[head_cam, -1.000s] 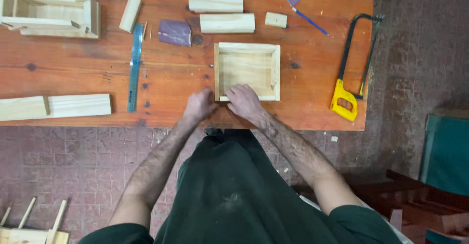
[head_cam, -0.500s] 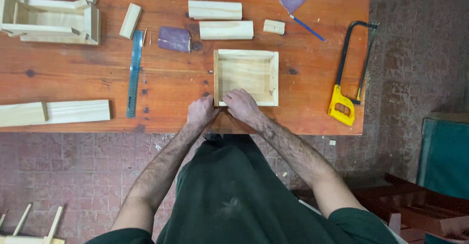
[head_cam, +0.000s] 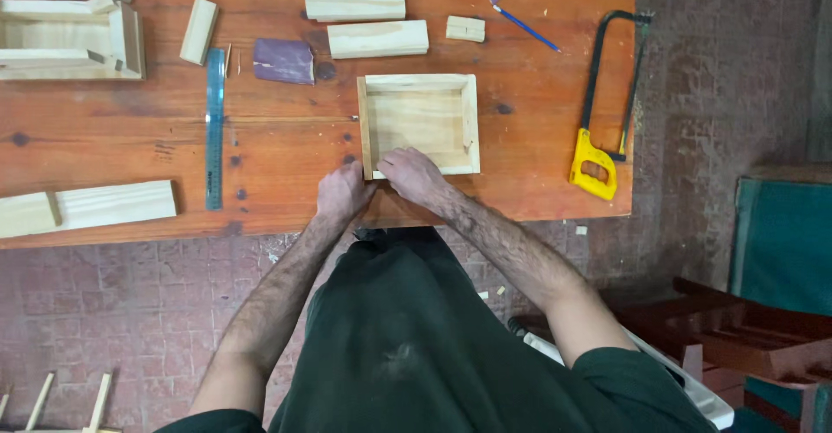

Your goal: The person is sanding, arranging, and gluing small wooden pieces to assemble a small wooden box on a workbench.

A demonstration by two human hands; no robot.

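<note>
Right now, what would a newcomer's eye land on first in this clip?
Both hands, the left hand and right hand, press on the near edge of a shallow wooden box at the middle of the orange table. To the right lies a yellow-handled saw; to the left, a blue ruler.

No packages, labels, signs or screens show anywhere in this view.
</note>
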